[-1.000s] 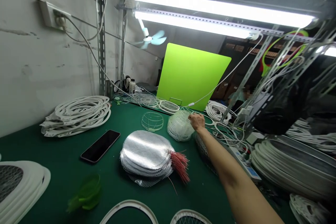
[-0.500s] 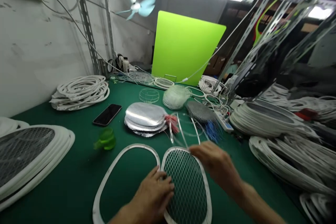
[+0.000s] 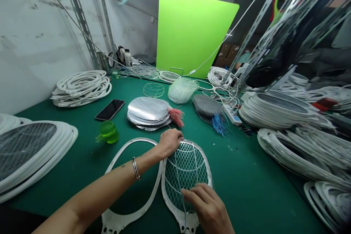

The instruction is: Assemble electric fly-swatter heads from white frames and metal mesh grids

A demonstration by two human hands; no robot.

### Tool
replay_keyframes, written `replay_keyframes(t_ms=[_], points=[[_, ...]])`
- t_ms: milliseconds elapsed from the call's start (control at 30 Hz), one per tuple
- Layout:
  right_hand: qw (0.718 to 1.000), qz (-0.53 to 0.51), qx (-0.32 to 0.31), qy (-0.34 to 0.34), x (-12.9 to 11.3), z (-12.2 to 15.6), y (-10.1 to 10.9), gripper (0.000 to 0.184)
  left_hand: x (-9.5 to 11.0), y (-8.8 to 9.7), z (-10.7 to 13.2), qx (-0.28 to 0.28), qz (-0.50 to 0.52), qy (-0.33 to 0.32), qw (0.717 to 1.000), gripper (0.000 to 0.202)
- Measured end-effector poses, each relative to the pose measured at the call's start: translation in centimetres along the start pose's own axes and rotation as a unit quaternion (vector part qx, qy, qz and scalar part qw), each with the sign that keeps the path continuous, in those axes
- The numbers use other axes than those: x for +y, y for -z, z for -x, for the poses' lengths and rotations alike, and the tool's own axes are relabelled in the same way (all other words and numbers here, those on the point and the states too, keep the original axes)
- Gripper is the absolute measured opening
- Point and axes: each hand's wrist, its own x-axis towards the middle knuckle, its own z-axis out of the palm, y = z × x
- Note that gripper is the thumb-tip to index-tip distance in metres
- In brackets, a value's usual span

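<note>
A white racket frame (image 3: 210, 170) with a mesh in it lies on the green table, handle end toward me. Over its mesh rests a thin whitish grid (image 3: 186, 170) of curved and straight bars. My left hand (image 3: 170, 142) reaches across to the top of this frame, fingers closed at its rim; what they pinch is hidden. My right hand (image 3: 210, 204) hovers over the lower right side, fingers bent and apart, fingertips at the grid. Left of it lies a second white frame (image 3: 157, 190), without mesh, partly under my left forearm.
Beyond are stacked silver meshes (image 3: 148, 111) with red wires, dark meshes (image 3: 207, 105) with blue wires and pale grids (image 3: 182, 89). A phone (image 3: 110, 109) and green cup (image 3: 109, 132) stand left. Stacked white frames (image 3: 65, 137) flank both sides.
The clear grid, held up by my right hand before, now lies on the meshed frame. My left hand has moved up to its top; my right hand has come down to its lower side.
</note>
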Motion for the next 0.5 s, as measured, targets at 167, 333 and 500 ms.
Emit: replay_keyframes(t_ms=[167,333,500], points=[[1.000,0.000,-0.008,-0.015,0.0,0.4,-0.2,0.028,-0.2,-1.6,-1.4,-0.025,0.010,-0.008,1.000,0.019],[1.000,0.009,-0.022,-0.019,0.3,0.6,-0.8,0.028,-0.2,-2.2,-1.5,-0.022,-0.006,-0.031,0.999,0.020],[0.999,0.002,-0.025,-0.021,0.6,0.7,-1.0,0.028,-0.6,-3.5,-1.4,-0.004,-0.031,-0.061,0.998,0.020]])
